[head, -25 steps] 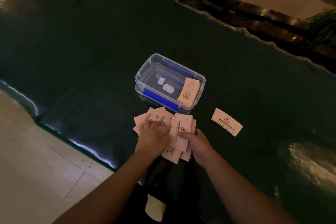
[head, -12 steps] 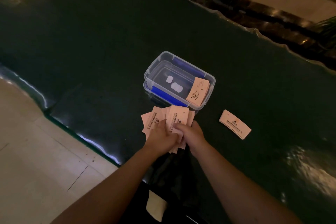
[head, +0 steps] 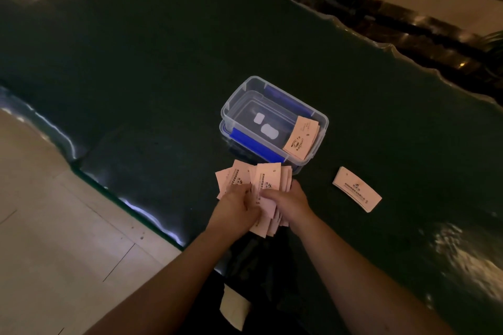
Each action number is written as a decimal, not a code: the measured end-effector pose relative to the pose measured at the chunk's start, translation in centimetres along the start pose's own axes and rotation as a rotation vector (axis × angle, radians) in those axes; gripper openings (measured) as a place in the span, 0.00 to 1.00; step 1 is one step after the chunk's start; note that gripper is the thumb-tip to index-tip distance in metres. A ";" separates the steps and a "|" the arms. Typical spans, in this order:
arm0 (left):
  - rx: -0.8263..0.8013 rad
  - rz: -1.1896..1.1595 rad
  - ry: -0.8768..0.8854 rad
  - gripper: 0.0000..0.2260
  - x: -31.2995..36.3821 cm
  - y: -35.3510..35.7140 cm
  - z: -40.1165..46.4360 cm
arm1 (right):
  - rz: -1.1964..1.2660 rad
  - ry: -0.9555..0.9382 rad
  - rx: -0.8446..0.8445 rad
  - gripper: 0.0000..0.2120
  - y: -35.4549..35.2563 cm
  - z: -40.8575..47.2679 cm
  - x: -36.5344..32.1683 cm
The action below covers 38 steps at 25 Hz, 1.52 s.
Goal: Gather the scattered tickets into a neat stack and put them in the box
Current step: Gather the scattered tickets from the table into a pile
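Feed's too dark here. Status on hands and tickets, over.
Left hand and right hand both gripping loose tickets, not squared. Box open. Small stack apart on table. Nothing blocking.

A second ago our left hand lies flat on a wide fan of loose tickets while our right hand pinches their right edge. Now we see both hands drawn close together, thumbs almost meeting, and the fan is squeezed into a narrower, thicker bundle gripped from both sides. Fewer tickets splay out to the left, and the top one now stands more upright between our hands. The bundle's edges remain uneven.
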State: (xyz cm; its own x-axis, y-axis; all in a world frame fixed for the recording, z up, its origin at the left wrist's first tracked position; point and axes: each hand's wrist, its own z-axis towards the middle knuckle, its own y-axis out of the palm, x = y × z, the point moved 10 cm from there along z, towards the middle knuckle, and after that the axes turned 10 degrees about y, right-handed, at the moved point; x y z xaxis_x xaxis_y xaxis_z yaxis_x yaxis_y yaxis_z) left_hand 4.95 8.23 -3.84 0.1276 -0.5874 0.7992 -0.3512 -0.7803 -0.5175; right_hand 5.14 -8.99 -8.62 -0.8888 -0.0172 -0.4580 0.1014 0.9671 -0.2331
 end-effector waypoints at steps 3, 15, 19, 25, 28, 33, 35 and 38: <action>0.261 0.116 0.050 0.17 -0.9 -4.0 -0.6 | 0.006 0.010 -0.011 0.34 0.1 0.1 0.1; 0.108 -0.409 -0.410 0.21 -7.2 -3.5 1.1 | 0.137 0.021 -0.206 0.28 3.1 -0.7 0.3; 0.093 -0.475 -0.420 0.22 -6.7 -2.9 1.2 | 0.032 -0.011 -0.121 0.29 3.5 -0.5 -0.3; 0.093 -0.575 -0.418 0.23 -5.6 -0.9 0.7 | -0.062 -0.010 -0.054 0.29 4.1 -1.1 -0.5; 0.074 -0.565 -0.385 0.21 -4.8 -0.3 0.7 | -0.129 0.017 -0.037 0.28 4.1 -1.4 -0.6; -0.007 -0.528 -0.252 0.12 -3.2 1.0 0.6 | -0.140 0.074 -0.052 0.29 3.8 -1.1 0.3; -0.031 -0.523 -0.226 0.12 -3.0 1.5 0.7 | -0.145 0.089 -0.038 0.30 3.6 -1.0 0.6; -0.050 -0.524 -0.204 0.17 -2.9 2.0 0.9 | -0.121 0.069 -0.024 0.32 3.6 -1.2 0.9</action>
State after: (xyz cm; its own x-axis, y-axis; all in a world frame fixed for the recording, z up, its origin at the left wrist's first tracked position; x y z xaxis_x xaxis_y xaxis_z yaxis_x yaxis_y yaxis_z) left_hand 4.69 8.15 -7.44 0.4715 -0.1579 0.8676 -0.2357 -0.9706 -0.0486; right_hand 4.16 -5.28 -8.89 -0.9226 -0.1179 -0.3673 -0.0189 0.9648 -0.2622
